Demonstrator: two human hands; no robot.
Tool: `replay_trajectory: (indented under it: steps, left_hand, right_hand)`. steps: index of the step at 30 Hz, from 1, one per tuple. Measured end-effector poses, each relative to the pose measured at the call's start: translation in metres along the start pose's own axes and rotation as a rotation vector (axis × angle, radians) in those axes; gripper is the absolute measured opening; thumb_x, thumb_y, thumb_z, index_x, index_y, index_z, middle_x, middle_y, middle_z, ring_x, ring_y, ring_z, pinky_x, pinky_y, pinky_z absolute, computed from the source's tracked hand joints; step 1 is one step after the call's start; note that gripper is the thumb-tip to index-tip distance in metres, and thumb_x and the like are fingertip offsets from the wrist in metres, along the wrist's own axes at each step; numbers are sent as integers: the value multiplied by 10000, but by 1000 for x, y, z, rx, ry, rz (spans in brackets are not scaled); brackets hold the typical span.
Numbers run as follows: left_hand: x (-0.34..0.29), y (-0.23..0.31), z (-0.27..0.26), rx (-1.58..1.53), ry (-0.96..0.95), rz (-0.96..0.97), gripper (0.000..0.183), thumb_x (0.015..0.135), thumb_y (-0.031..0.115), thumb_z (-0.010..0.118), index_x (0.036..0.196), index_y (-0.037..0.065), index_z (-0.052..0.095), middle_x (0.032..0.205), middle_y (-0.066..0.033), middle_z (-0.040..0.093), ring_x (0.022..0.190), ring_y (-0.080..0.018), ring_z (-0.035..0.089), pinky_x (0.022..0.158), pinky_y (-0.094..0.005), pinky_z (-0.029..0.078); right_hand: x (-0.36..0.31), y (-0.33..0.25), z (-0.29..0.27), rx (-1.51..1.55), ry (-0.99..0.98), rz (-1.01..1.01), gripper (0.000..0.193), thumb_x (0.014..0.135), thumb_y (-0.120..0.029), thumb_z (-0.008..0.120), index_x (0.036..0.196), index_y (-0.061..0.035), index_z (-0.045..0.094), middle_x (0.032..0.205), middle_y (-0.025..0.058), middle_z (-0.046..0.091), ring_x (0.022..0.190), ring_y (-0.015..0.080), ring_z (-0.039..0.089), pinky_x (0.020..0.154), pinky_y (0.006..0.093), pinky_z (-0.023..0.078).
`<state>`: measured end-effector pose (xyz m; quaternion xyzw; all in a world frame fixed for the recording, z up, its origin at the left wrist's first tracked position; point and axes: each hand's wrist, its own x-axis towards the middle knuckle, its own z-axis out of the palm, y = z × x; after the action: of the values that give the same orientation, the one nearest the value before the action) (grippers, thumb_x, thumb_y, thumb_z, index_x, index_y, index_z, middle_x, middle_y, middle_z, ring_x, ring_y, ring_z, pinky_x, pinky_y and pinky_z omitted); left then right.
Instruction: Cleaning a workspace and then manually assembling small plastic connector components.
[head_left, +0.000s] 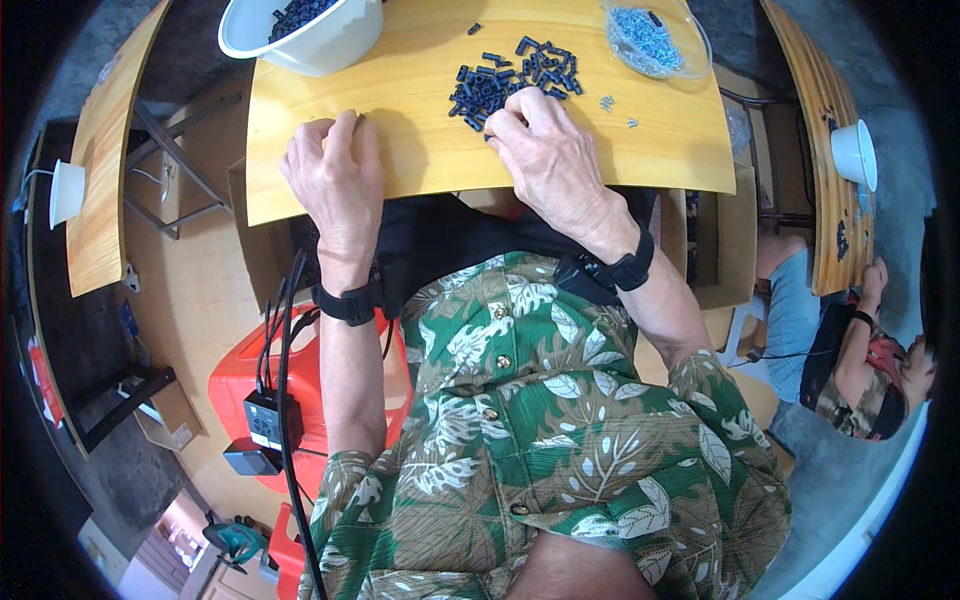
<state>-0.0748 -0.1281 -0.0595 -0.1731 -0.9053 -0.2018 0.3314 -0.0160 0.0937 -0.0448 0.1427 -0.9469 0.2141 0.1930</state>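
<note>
A heap of small black tubular plastic parts (515, 82) lies on the yellow wooden table (420, 60). My right hand (550, 155) is at the near edge of this heap, its fingers curled and pinched together. A bit of a black plastic part (488, 137) shows at those fingertips. To the left, my left hand (335, 185) rests low over the tabletop with its fingers closed. Something small and dark shows by its fingertips, but its kind is hidden. A few small silvery screws (607, 103) lie right of my right hand.
A white tub (345, 40) of dark parts stands at the back left. A clear round tub (690, 62) of small silvery-blue pieces stands at the back right. Cables run over a red stool (240, 360) beside me. Another person (850, 370) sits at a table on the right.
</note>
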Motion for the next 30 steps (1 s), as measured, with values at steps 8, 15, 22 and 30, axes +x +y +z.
replay_trajectory:
  steps: [8, 15, 22, 30]
  left_hand:
    - [-14, 51, -43, -297, -25, -26, 232, 753, 22, 760, 976, 43, 699, 905, -103, 639, 836, -248, 613, 769, -349, 463]
    - [-25, 86, -71, -924, -328, -148, 210, 760, -25, 745, 966, 5, 715, 873, -113, 670, 775, -219, 650, 686, -307, 522]
    - [-26, 89, -75, -947, -337, -91, 256, 732, 8, 786, 977, -3, 710, 888, -119, 684, 795, -229, 654, 701, -315, 521]
    - [-27, 90, -71, -754, -289, 53, 274, 679, -9, 774, 940, 26, 700, 827, -95, 648, 738, -270, 625, 678, -359, 489]
  right_hand:
    - [-30, -10, -34, 852, 56, 363, 88, 927, -37, 607, 980, -12, 543, 886, 85, 628, 706, 189, 623, 638, 305, 521]
    - [-52, -27, -54, 1690, -139, 624, 126, 939, -46, 609, 1049, 13, 609, 924, 86, 672, 801, 146, 676, 754, 295, 583]
    - [-54, -37, -55, 1539, -114, 566, 99, 913, -20, 643, 1006, 12, 646, 910, 61, 675, 795, 118, 665, 739, 259, 562]
    - [-50, -43, -65, 941, -63, 330, 164, 846, 44, 673, 1004, 14, 643, 893, 61, 685, 797, 98, 663, 707, 251, 548]
